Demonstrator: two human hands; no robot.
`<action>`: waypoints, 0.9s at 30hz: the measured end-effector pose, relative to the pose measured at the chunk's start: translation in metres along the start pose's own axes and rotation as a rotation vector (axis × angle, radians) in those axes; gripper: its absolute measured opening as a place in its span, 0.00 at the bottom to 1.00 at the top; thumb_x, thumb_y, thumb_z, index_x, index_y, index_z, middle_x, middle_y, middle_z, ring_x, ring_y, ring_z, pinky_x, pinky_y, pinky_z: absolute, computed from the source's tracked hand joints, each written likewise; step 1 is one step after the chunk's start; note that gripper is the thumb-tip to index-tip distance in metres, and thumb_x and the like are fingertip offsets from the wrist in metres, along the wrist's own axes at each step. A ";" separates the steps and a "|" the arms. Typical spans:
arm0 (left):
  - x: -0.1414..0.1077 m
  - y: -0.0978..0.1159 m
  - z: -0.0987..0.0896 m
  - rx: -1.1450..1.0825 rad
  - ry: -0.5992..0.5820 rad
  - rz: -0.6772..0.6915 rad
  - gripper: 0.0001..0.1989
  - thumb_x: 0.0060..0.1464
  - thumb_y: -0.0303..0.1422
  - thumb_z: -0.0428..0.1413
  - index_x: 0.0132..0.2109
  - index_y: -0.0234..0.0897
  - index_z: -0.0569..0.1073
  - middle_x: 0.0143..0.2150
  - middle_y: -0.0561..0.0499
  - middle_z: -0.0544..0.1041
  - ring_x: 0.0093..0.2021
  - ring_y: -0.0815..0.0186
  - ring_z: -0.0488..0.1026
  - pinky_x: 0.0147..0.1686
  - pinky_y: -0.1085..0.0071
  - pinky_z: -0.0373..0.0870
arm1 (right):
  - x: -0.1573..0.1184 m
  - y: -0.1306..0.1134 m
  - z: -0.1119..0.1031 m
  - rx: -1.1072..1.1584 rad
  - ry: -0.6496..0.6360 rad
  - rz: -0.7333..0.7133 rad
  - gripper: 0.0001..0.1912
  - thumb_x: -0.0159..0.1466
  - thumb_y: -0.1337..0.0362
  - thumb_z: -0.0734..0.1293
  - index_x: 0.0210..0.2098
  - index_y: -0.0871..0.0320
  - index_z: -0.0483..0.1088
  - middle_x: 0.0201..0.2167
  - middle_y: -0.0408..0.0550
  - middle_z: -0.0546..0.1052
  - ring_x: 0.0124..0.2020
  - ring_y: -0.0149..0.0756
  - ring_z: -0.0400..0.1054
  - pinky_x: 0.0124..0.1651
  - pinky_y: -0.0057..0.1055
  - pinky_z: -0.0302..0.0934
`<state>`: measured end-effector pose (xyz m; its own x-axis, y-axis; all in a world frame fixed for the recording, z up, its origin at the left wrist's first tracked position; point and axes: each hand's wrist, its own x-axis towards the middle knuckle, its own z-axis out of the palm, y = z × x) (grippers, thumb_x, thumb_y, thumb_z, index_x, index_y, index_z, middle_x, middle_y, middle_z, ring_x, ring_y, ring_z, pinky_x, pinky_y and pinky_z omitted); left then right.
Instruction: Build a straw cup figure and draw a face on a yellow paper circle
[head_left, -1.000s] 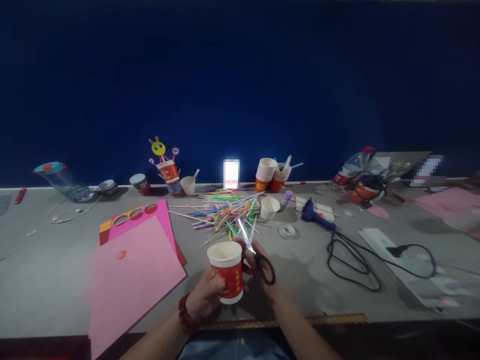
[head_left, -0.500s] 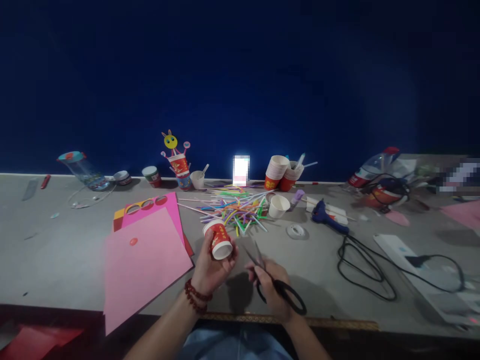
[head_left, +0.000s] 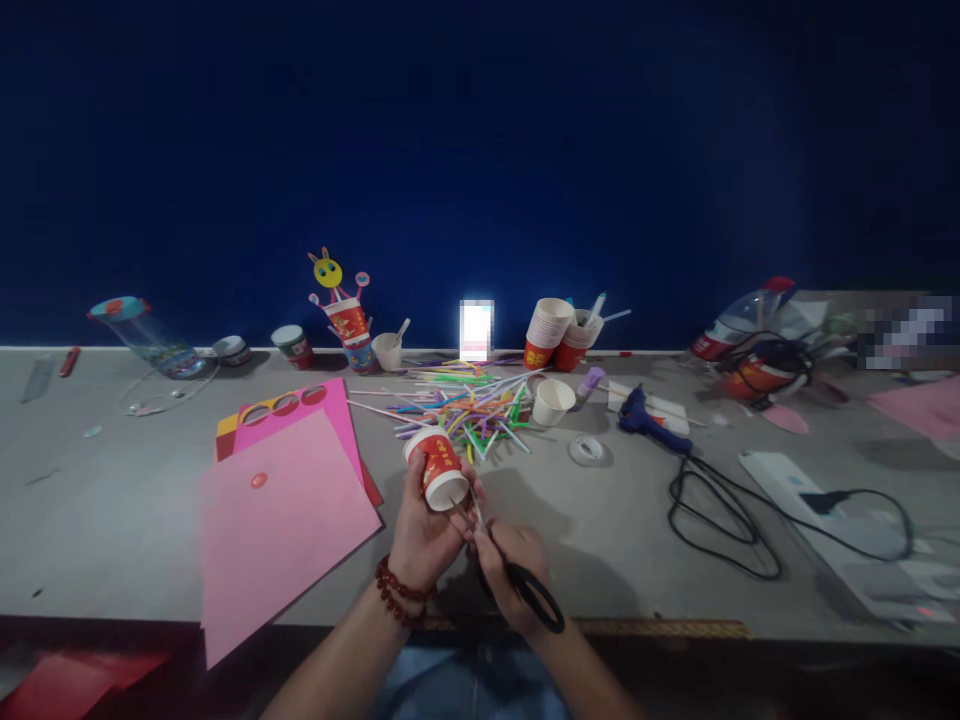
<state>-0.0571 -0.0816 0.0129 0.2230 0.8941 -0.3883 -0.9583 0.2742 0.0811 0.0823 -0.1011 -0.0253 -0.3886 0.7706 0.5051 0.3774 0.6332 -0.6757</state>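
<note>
My left hand (head_left: 427, 525) is wrapped round a red paper cup (head_left: 441, 462) with white ends, tilted so that one end faces me. My right hand (head_left: 514, 565) grips black-handled scissors (head_left: 536, 590). Their blades are parted at the cup's near end, one blade in front of it and one beside its right edge; whether they touch it I cannot tell. Just beyond the cup, a pile of coloured sticks or straws (head_left: 480, 415) spreads over the grey table (head_left: 600, 540). Pink paper sheets (head_left: 289, 530) lie left of my left hand.
A decorated cup figure (head_left: 346, 320) stands at the back, near a white cup (head_left: 388, 350). Stacked paper cups (head_left: 547, 330), a roll of tape (head_left: 587, 450) and a blue glue gun (head_left: 649, 425) are to the right. The gun's black cord loops toward a white power strip (head_left: 795, 500).
My right hand has brought the scissors left, from apart from the cup to its near end. My left hand still holds the cup. The view has shifted slightly.
</note>
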 end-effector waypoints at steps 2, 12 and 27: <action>0.000 0.000 0.000 -0.005 -0.002 -0.005 0.23 0.67 0.47 0.48 0.42 0.32 0.75 0.34 0.47 0.80 0.33 0.66 0.79 0.42 0.68 0.78 | 0.000 0.001 0.000 0.020 -0.006 0.012 0.19 0.73 0.63 0.54 0.25 0.54 0.63 0.21 0.42 0.69 0.23 0.34 0.65 0.29 0.31 0.52; 0.000 -0.002 0.001 -0.024 0.011 -0.020 0.25 0.67 0.50 0.47 0.42 0.30 0.74 0.32 0.46 0.79 0.33 0.65 0.80 0.41 0.68 0.79 | -0.001 0.003 -0.002 -0.063 -0.002 0.006 0.19 0.73 0.62 0.53 0.26 0.54 0.64 0.21 0.43 0.70 0.24 0.35 0.65 0.29 0.31 0.53; -0.001 0.001 0.004 0.119 0.098 0.040 0.19 0.66 0.44 0.50 0.46 0.30 0.72 0.34 0.47 0.77 0.29 0.67 0.78 0.29 0.70 0.80 | -0.002 0.018 0.004 -0.263 0.030 -0.120 0.13 0.70 0.66 0.57 0.32 0.55 0.69 0.26 0.47 0.76 0.27 0.38 0.68 0.33 0.34 0.55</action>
<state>-0.0575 -0.0811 0.0170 0.1606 0.8680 -0.4699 -0.9368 0.2839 0.2043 0.0868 -0.0917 -0.0410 -0.4201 0.6884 0.5913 0.5366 0.7139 -0.4499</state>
